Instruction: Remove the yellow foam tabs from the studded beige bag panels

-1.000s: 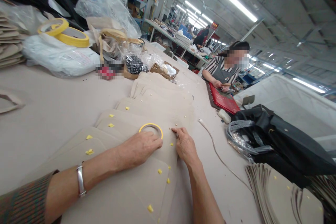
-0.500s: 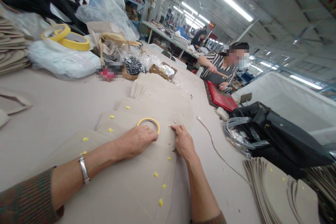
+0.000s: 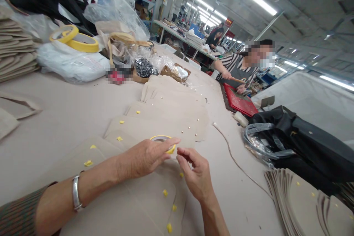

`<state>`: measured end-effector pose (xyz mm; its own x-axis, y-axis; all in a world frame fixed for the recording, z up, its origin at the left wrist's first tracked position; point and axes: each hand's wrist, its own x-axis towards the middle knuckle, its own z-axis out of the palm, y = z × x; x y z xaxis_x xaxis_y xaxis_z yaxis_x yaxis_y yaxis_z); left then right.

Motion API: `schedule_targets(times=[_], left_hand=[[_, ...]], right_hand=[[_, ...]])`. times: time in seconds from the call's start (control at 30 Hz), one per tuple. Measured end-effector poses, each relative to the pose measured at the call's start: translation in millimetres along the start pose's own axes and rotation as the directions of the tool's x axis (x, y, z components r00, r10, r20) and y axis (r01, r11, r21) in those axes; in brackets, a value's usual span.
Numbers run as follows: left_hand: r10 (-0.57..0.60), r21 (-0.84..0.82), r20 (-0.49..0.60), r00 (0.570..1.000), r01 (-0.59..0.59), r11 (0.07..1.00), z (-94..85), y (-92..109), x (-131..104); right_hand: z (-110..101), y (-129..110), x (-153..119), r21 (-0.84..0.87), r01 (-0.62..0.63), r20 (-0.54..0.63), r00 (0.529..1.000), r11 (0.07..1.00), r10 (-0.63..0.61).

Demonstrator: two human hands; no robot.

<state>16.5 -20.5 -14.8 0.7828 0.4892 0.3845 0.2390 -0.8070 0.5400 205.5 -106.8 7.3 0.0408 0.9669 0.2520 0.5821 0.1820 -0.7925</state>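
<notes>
My left hand (image 3: 143,156) holds a roll of yellow tape (image 3: 172,149), its fingers lying across the ring and hiding part of it. Close to the roll's right side is my right hand (image 3: 195,169), thumb and fingertips drawn together in a pinch. Whatever those fingertips hold, if anything, is too small to make out. Beneath both hands lie overlapping beige fabric pieces (image 3: 155,199). Small yellow tape bits (image 3: 165,193) stick to them, and small metal studs (image 3: 189,128) show on the pieces farther out.
Two yellow tape rolls (image 3: 83,42) rest on a white plastic bag (image 3: 73,62). At right are a cord (image 3: 229,147), a black bag (image 3: 306,143) and stacked beige pieces (image 3: 293,188). Across the table, a person (image 3: 235,68) holds a wooden-handled tool over a red board (image 3: 240,101).
The tape roll has lifted and tilted in my left hand. My right hand has drawn back from the studs, its fingers now pinched beside the roll. The view has shifted slightly.
</notes>
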Motion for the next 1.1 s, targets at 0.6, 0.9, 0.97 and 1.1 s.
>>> schedule_targets(times=[0.6, 0.9, 0.97, 1.1], left_hand=[[-0.078, 0.073, 0.035, 0.996, 0.075, 0.995, 4.0, 22, 12], [0.127, 0.294, -0.065, 0.99, -0.102, 0.95, 15.5, 26, 21], [0.083, 0.372, -0.034, 0.996, -0.065, 0.926, 21.6, 21, 19], [0.002, 0.445, 0.097, 0.995, -0.045, 0.895, 35.1, 9, 16]], right_hand=[[19, -1, -10, -0.311, 0.16, -0.206, 0.951, 0.937, -0.231], [-2, 20, 3, 0.436, -0.487, -0.061, 0.823, 0.757, 0.565], [-9, 34, 5, 0.406, -0.528, -0.033, 0.807, 0.746, 0.59], [-12, 52, 5, 0.307, -0.553, 0.014, 0.817, 0.775, 0.577]])
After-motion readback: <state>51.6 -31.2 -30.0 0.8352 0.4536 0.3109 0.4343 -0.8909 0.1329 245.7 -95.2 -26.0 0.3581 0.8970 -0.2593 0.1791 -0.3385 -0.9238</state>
